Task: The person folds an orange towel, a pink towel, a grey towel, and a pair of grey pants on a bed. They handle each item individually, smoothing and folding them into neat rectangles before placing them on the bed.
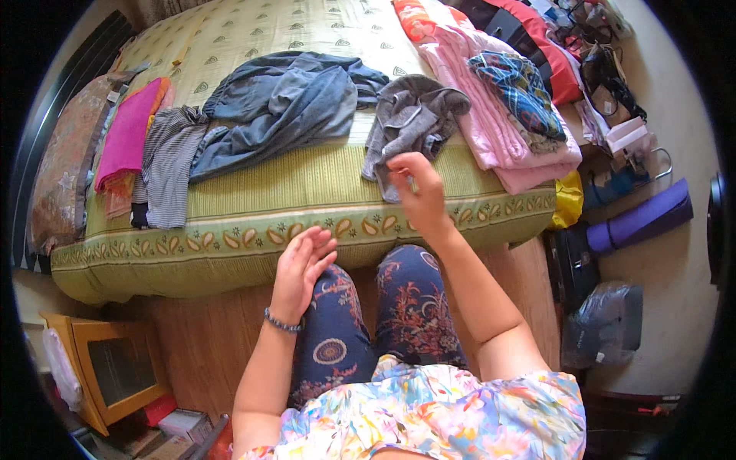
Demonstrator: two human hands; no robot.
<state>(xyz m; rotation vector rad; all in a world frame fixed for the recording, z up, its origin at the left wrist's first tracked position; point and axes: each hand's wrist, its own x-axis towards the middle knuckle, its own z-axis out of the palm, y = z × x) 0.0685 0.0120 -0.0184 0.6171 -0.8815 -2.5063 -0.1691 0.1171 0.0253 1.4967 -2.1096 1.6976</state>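
Observation:
A crumpled grey cloth garment (418, 103) lies on the bed's near edge, one end hanging over the side. Against that hanging end is my right hand (420, 192), its fingers curled in; whether they pinch the cloth is hidden. My left hand (301, 264), a beaded bracelet at its wrist, hovers above my left knee with fingers stretched and nothing in it. Left of the grey garment, a rumpled blue-grey garment (284, 111) spreads over the bed, and beside it a striped garment (170, 153) drapes down the side.
The bed (322, 184) has a green patterned cover. Folded pink cloth (132, 142) and a patterned cushion (69, 161) sit left. On the right lies a pink quilt (475, 115) with a blue plaid cloth (520, 92). A purple rolled mat (644, 215) and wooden cabinet (115, 364) flank me.

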